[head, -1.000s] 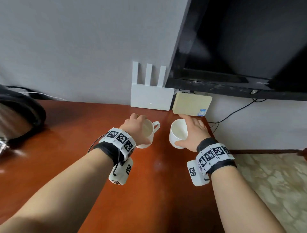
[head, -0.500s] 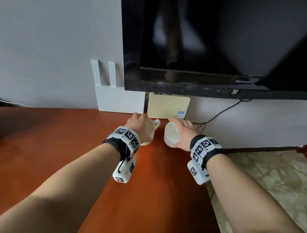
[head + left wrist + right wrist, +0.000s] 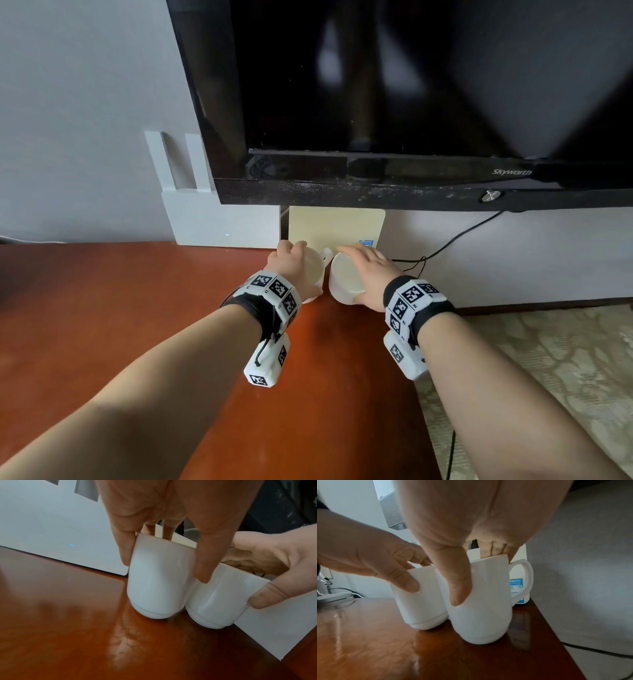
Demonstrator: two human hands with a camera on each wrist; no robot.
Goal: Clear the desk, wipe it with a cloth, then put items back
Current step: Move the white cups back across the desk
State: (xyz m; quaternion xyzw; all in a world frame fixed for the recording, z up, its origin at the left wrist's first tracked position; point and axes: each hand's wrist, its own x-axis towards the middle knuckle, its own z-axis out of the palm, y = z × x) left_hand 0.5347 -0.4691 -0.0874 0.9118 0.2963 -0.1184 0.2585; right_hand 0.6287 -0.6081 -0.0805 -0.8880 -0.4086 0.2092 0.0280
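Two white mugs stand side by side at the back right of the red-brown desk [image 3: 137,308], their sides touching. My left hand [image 3: 291,260] grips the left mug [image 3: 313,270] from above, thumb and fingers round its rim [image 3: 159,582]. In the same way my right hand [image 3: 370,270] holds the right mug [image 3: 346,279], whose handle [image 3: 525,580] points right. Both mugs lean slightly, with their bases at the desk surface. From the right wrist the right mug [image 3: 488,608] is nearest and the left mug [image 3: 423,605] sits behind it.
A cream box [image 3: 335,226] and a white router [image 3: 219,219] lean on the wall just behind the mugs. A black TV [image 3: 411,102] hangs above them. A black cable [image 3: 455,236] runs down the wall. The desk's right edge drops to patterned carpet [image 3: 548,359].
Both hands have carried the mugs back toward the wall and closer together, now just in front of the cream box. The head view has swung right and up.
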